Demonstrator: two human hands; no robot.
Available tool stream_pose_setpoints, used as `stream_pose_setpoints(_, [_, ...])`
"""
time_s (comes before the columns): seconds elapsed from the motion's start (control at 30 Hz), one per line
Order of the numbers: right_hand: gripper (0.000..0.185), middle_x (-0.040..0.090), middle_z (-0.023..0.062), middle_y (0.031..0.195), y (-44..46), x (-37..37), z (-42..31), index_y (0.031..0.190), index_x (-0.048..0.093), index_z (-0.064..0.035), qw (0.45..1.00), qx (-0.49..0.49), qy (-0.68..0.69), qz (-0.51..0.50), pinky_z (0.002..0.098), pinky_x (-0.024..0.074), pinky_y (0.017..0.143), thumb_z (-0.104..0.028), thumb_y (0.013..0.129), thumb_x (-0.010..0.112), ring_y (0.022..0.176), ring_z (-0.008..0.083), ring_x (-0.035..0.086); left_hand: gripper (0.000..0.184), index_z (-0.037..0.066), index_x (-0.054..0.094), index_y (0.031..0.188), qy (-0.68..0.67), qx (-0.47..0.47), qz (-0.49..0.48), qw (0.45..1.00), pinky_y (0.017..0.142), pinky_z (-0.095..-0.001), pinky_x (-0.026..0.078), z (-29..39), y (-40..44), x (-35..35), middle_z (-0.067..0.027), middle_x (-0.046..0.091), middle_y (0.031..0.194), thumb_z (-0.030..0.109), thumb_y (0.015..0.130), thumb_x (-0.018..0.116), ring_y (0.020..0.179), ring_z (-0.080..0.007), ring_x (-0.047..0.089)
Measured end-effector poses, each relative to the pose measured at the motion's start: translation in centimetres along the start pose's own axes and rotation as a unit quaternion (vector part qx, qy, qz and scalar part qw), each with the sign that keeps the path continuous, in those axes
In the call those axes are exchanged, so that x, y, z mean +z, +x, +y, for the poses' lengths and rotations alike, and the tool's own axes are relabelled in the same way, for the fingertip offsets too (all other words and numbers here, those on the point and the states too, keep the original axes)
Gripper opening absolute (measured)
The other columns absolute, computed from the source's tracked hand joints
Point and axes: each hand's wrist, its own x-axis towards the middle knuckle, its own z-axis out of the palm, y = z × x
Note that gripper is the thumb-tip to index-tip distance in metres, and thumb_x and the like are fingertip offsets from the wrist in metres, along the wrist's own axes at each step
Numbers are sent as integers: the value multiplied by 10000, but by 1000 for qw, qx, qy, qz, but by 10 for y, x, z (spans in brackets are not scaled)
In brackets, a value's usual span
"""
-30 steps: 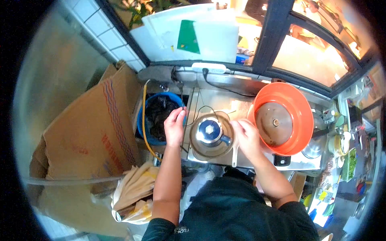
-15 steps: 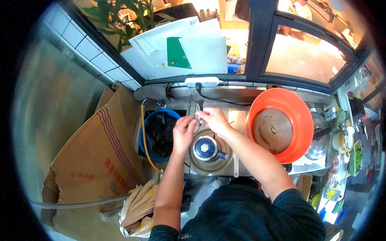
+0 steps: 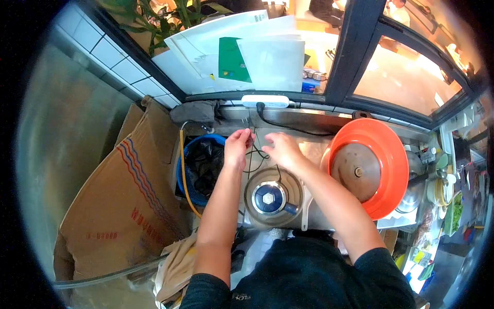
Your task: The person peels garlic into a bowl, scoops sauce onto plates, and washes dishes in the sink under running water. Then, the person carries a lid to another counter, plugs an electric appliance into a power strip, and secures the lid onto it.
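A thin black cord (image 3: 247,170) lies in loose loops on the steel counter and leads to a small round device with a dark blue top (image 3: 268,198). The device sits inside a shallow, see-through round lid or bowl (image 3: 251,214), with a blue stub at its side. Above the loops, my left hand (image 3: 237,149) is pinched closed at the cord. My right hand (image 3: 283,149) is just right of it, with fingers apart and curved, near the cord; nothing shows clearly in it.
An orange basin (image 3: 393,170) stands at the right, a blue bin (image 3: 180,172) with a black bag at the left. A yellow hose (image 3: 182,170) crosses the bin. Cardboard (image 3: 103,206) leans at far left. A white power strip (image 3: 265,101) lies along the window. A white-handled utensil (image 3: 305,216) is beside the device.
My hands have moved apart from each other. Loops of black cord now show below them. The device sits slightly lower and further right in view, as the whole view has shifted.
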Motion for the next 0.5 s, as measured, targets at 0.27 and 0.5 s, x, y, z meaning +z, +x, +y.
stream_pose_setpoints(0.27, [462,650,208,1227,24,-79,34,1249,664,-24,982,28,-188,16,453,518,994,-274,870,744,1148,373,630,159,7,685,906,51,-46,7,998,530,-277,396,-7,101,-17,-7,594,703,144,971,636,587,-108,517])
stream_pose_setpoints(0.5, [425,666,191,1168,23,-114,51,1191,685,-1,976,33,-214,33,435,524,950,-269,868,755,1072,378,655,169,3,693,904,34,-43,13,998,543,-287,390,-26,134,-8,-5,588,684,155,963,654,584,-121,517])
